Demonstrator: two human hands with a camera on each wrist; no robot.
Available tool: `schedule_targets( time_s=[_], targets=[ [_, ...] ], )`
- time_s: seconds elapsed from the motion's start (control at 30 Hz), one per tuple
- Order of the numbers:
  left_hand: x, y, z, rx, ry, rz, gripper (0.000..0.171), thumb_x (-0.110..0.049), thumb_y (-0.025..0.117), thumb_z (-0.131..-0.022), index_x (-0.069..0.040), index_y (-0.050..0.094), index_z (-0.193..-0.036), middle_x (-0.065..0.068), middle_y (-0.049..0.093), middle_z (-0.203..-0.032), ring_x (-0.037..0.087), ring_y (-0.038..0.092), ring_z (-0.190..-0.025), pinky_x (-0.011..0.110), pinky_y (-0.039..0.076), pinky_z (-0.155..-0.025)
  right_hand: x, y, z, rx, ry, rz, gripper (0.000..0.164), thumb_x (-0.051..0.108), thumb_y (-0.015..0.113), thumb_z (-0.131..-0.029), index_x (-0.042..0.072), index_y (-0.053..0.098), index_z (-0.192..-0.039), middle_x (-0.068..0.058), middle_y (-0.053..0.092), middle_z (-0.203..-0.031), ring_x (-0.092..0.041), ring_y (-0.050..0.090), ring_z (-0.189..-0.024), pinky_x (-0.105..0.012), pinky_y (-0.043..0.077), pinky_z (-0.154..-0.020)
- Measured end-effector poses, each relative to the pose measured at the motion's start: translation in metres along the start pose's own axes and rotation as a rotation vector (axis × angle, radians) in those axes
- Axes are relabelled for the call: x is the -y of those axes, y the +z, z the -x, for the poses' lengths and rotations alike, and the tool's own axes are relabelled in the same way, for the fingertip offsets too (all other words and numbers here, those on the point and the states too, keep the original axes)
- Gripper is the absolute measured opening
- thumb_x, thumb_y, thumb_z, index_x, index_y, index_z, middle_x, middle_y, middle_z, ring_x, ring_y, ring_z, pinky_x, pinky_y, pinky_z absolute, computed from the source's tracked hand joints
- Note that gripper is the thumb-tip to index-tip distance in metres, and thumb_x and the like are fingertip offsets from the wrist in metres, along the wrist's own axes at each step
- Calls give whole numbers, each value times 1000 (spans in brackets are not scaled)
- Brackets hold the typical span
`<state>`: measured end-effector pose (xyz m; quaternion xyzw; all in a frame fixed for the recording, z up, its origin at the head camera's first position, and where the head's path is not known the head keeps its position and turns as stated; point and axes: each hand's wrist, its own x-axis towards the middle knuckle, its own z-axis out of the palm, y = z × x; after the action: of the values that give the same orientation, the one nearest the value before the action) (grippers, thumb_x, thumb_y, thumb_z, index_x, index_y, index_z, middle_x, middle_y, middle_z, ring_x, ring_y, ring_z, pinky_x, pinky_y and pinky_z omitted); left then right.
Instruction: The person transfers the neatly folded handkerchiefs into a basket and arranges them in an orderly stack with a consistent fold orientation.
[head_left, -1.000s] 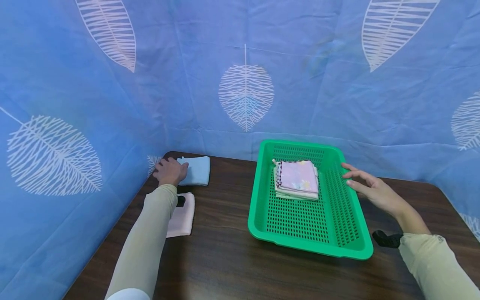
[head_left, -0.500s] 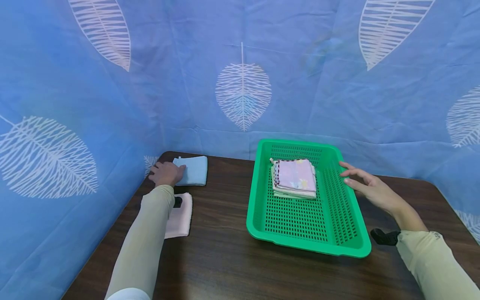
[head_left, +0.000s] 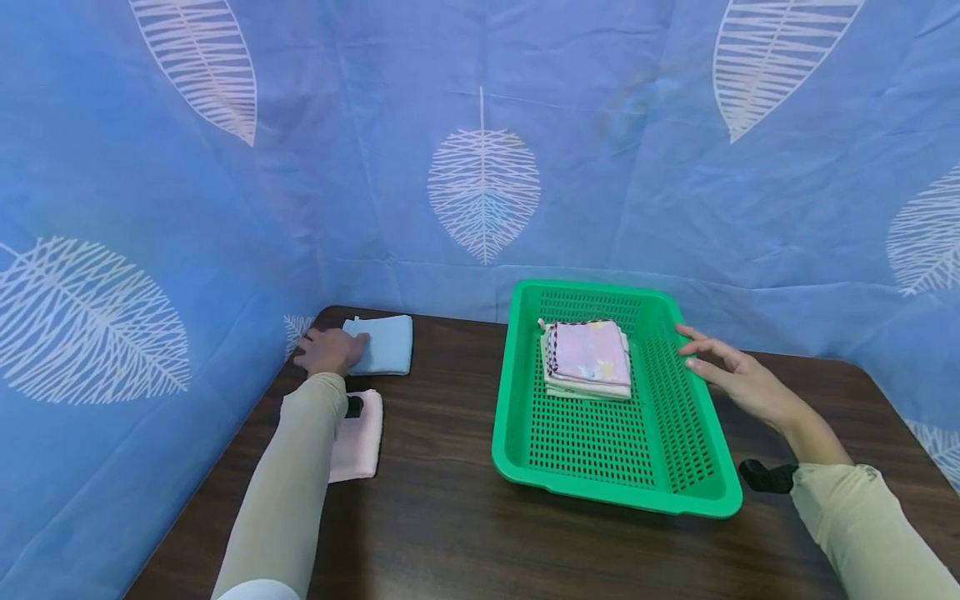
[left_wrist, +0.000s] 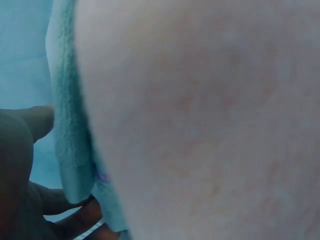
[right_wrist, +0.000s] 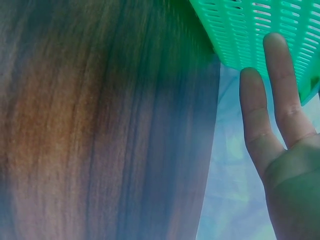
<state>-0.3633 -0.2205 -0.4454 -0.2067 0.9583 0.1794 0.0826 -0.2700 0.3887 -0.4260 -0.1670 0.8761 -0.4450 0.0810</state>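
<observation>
At the table's far left corner, my left hand [head_left: 327,352] is at the left edge of a folded light blue towel [head_left: 386,344]. In the left wrist view, the thumb [left_wrist: 42,122] lies against the towel and the fingers bend round its edge. A folded pale pink towel [head_left: 362,446] lies nearer, partly hidden under the left forearm. My right hand [head_left: 750,387] has its fingertips right at the right rim of a green plastic basket [head_left: 504,408]; two fingers show straight by the outer wall in the right wrist view.
Inside the basket sits a stack of folded towels [head_left: 592,354], a pink one with a dark checked edge on top. The dark wood table [head_left: 442,467] backs onto a blue curtain [head_left: 360,167] with white leaf prints. A black wrist strap [head_left: 768,477] shows at the right sleeve.
The whole scene has drifted slightly left in the head view. Both hands keep about the same places at the blue towel and the basket rim.
</observation>
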Motion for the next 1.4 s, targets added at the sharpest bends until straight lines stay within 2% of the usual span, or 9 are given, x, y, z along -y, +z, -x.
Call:
schedule_targets(
  time_s=[0.2, 0.4, 0.57, 0.7, 0.77, 0.83, 0.93, 1.0, 1.4],
  targets=[
    [-1, 4, 1, -5, 15, 1, 86, -54, 41, -104, 20, 36, -147, 46, 17, -155, 63, 17, -144, 78, 24, -113, 1, 1, 0, 2, 6, -5, 39, 29, 42, -112, 7, 47, -143, 10, 7, -174, 18, 28, -133, -12, 49, -90],
    [-3, 3, 2, -5, 19, 11, 92, -57, 44, -102, 20, 28, -150, 46, 18, -155, 63, 19, -143, 77, 22, -114, -1, 0, 0, 0, 12, 2, 39, 30, 42, -112, 7, 48, -143, 12, 8, -173, 9, 25, -142, -13, 47, -90],
    [-4, 2, 4, -9, 13, 6, 96, -57, 49, -100, 20, 26, -151, 46, 21, -154, 62, 23, -142, 77, 23, -114, 0, 0, -1, -7, 18, -2, 39, 29, 42, -112, 7, 48, -143, 11, 9, -173, 10, 26, -141, -15, 49, -89],
    [-5, 3, 4, -14, 4, 1, 95, -55, 53, -99, 20, 26, -151, 46, 24, -154, 62, 26, -142, 76, 24, -115, 1, -1, -1, -3, 36, 6, 39, 30, 42, -111, 8, 48, -143, 11, 8, -174, -9, 25, -152, -28, 52, -94],
    [-5, 4, 3, -14, 2, 13, 92, -53, 55, -99, 19, 30, -150, 45, 28, -154, 61, 29, -142, 76, 25, -115, 2, -1, -1, 1, 36, 13, 39, 31, 42, -112, 8, 48, -143, 11, 7, -174, -13, 25, -153, -31, 51, -96],
    [-5, 5, 2, -12, 0, 32, 87, -51, 56, -99, 17, 34, -149, 43, 32, -152, 61, 31, -141, 75, 26, -115, 1, -1, -1, -2, 35, 3, 39, 31, 43, -111, 8, 48, -142, 11, 8, -174, -5, 27, -150, -30, 52, -95],
    [-6, 6, 0, -9, -1, 67, 80, -48, 57, -99, 14, 42, -147, 41, 40, -149, 59, 36, -139, 73, 29, -114, 0, 0, 0, -2, 17, -11, 38, 29, 42, -112, 7, 48, -142, 11, 9, -174, 13, 28, -137, -19, 50, -91],
    [-6, 7, 0, -10, -3, 93, 76, -47, 59, -98, 12, 46, -145, 39, 43, -147, 57, 39, -138, 72, 31, -114, 0, 0, 0, 0, 3, -17, 38, 28, 42, -112, 6, 48, -142, 10, 8, -174, 18, 27, -133, -14, 49, -90],
    [-7, 5, 2, 1, -3, 170, 67, -42, 62, -98, 8, 51, -142, 36, 48, -146, 58, 38, -138, 69, 32, -114, -1, 0, 1, -2, -3, -10, 38, 28, 42, -112, 7, 47, -143, 11, 9, -174, 16, 26, -136, -12, 47, -91]
  ],
)
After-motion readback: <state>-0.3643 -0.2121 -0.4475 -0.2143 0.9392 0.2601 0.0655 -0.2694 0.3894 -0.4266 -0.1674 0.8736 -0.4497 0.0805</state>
